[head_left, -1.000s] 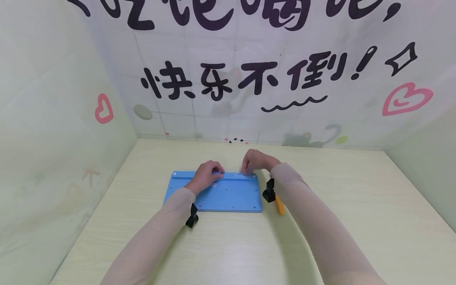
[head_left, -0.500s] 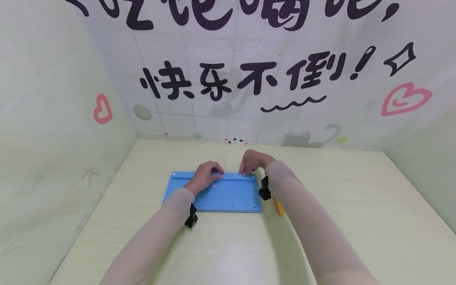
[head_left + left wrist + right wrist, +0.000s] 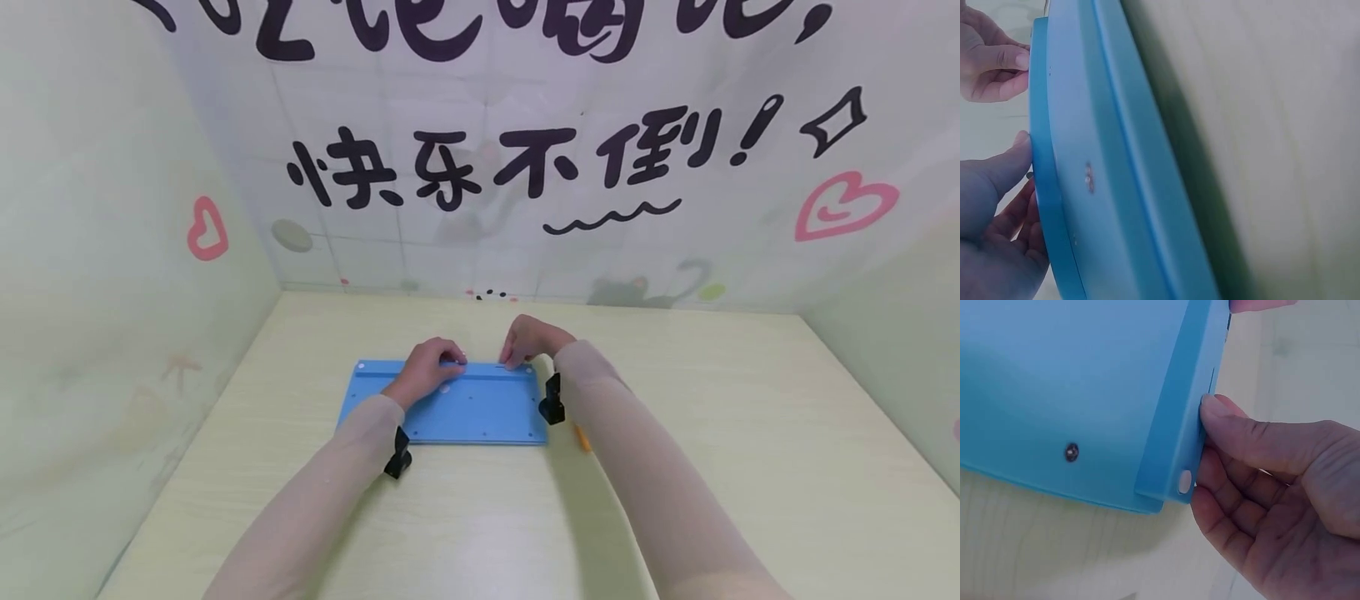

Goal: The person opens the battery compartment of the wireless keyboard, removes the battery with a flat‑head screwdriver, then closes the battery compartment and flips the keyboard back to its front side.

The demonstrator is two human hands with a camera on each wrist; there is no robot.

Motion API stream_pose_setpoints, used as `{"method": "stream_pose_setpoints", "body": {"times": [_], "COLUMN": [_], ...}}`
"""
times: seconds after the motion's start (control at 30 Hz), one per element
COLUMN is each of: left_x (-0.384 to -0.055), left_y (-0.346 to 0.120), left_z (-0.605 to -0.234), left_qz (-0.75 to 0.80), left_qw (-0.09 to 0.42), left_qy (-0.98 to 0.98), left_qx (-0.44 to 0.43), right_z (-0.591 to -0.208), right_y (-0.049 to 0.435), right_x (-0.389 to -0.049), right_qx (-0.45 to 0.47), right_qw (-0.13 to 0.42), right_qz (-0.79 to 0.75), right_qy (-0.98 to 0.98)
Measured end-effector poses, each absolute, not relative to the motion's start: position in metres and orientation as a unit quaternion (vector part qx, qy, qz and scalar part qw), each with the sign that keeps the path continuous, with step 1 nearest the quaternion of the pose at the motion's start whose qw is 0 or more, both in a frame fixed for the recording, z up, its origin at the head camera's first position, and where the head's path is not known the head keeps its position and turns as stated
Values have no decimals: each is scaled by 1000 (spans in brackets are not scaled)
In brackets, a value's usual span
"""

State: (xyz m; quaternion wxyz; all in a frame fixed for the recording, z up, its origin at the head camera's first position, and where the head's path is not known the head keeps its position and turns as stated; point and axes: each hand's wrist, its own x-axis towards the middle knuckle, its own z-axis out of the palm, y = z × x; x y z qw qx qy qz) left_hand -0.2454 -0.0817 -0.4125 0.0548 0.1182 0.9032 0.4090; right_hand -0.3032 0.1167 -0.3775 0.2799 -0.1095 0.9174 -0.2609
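Observation:
A blue keyboard (image 3: pixel 465 412) lies underside up on the table, with small screws and a raised ridge (image 3: pixel 405 373) along its far edge. My left hand (image 3: pixel 426 371) grips that ridge near its middle, thumb on the near side and fingers curled over the back. Toward the right end, my right hand (image 3: pixel 528 340) pinches the same ridge. In the right wrist view, the right thumb (image 3: pixel 1229 428) presses beside a thin slit (image 3: pixel 1212 380), and the other fingers sit behind the edge. A white round foot (image 3: pixel 1184 482) marks the ridge's end.
An orange handle-like thing (image 3: pixel 582 438) lies right of the keyboard, partly hidden by the right forearm. The pale wooden table (image 3: pixel 480 525) stretches around it. A printed cloth wall (image 3: pixel 450 250) stands behind, with others at both sides.
My right hand has slid slightly left along the ridge, and its forearm now covers more of the orange thing. The left hand keeps its hold. The head view has shifted slightly.

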Motion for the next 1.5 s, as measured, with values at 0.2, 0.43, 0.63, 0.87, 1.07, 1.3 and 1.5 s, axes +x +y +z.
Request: {"method": "stream_pose_setpoints", "body": {"times": [0.2, 0.43, 0.63, 0.87, 1.07, 1.3, 1.5], "left_x": [-246, -247, -244, -237, -228, -216, -206], "left_y": [-80, -86, -94, -110, -130, -150, -167], "left_z": [-414, -416, -417, -405, -398, -400, -405], "left_qz": [413, 407, 414, 410, 387, 368, 359], "left_qw": [55, 47, 24, 30, 26, 22, 16], "left_qy": [901, 901, 894, 899, 909, 919, 927], "left_qx": [121, 141, 169, 153, 153, 138, 108], "right_z": [-380, -380, -372, -362, -358, -360, -366], "right_y": [124, 124, 124, 131, 139, 147, 151], "right_x": [-298, -291, -281, -268, -253, -235, -220], "right_qx": [-146, -181, -199, -215, -237, -238, -218], "right_qw": [240, 217, 209, 202, 199, 186, 158], "right_qz": [-264, -260, -244, -221, -203, -204, -220], "right_qy": [923, 923, 926, 930, 929, 931, 937]}}
